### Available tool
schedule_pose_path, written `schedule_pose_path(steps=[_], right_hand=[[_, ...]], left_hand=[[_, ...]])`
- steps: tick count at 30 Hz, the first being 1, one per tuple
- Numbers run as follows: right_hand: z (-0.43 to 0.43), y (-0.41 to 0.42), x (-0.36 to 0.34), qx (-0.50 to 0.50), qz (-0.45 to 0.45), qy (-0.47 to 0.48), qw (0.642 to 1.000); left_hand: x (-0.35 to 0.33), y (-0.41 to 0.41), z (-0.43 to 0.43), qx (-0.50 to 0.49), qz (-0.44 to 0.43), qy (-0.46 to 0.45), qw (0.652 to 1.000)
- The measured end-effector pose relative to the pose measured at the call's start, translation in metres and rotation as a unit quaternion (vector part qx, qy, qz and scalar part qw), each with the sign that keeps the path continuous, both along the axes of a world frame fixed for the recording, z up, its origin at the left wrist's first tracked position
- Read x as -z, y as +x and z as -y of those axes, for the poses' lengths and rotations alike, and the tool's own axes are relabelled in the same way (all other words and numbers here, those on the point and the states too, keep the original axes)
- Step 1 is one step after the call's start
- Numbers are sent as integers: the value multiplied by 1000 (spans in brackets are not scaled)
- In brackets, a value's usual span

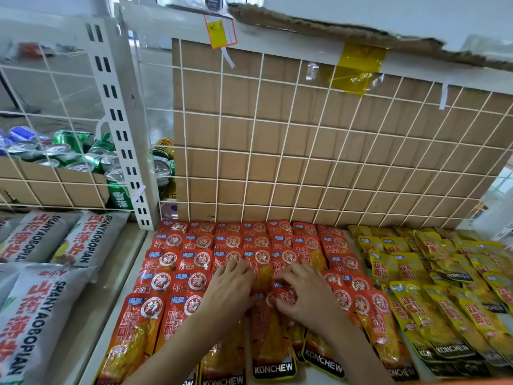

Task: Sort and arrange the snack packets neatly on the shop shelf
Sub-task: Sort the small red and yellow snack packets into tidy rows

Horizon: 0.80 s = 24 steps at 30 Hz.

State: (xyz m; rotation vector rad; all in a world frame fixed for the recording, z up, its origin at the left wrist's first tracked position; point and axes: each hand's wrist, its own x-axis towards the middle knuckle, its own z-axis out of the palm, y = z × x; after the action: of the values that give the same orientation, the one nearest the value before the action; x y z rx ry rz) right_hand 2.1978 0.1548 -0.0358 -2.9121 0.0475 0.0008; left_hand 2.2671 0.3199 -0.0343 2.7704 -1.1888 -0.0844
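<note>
Red snack packets (180,262) lie in overlapping rows on the white shelf (119,290), filling its left and middle part. Yellow snack packets (444,295) of the same kind lie in overlapping rows to their right. My left hand (230,287) rests flat, fingers straight, on red packets in the middle. My right hand (302,293) is just beside it, fingers curled, pinching the top of one red packet (273,329) that lies lengthwise toward me. Both forearms come in from the bottom edge.
A white wire grid backed by cardboard (319,151) closes the shelf's rear. Grey chip bags (41,309) lie on the neighbouring shelf at left. Behind the grid, a cardboard box holds drink cans (69,154). A slotted upright post (122,140) divides the two shelves.
</note>
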Motion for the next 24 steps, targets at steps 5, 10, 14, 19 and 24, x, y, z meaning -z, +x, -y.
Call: schedule_pose_path(steps=[5,10,14,19,24], right_hand=[[0,0,2,8,14,33,999],[-1,0,5,13,18,55,998],[-1,1,7,18,19,76,997],[1,2,11,23,24,89,995],[1,3,11,31,28,107,993]], left_hand=[[1,-1,-3,-4,-5,-7,1000],[-1,-5,-4,0,-1,4,1000],[0,-5,-2,8,6,16,1000],[-1,2,2,15,0,17,1000],[-3,13,4,33,-3,15,999]])
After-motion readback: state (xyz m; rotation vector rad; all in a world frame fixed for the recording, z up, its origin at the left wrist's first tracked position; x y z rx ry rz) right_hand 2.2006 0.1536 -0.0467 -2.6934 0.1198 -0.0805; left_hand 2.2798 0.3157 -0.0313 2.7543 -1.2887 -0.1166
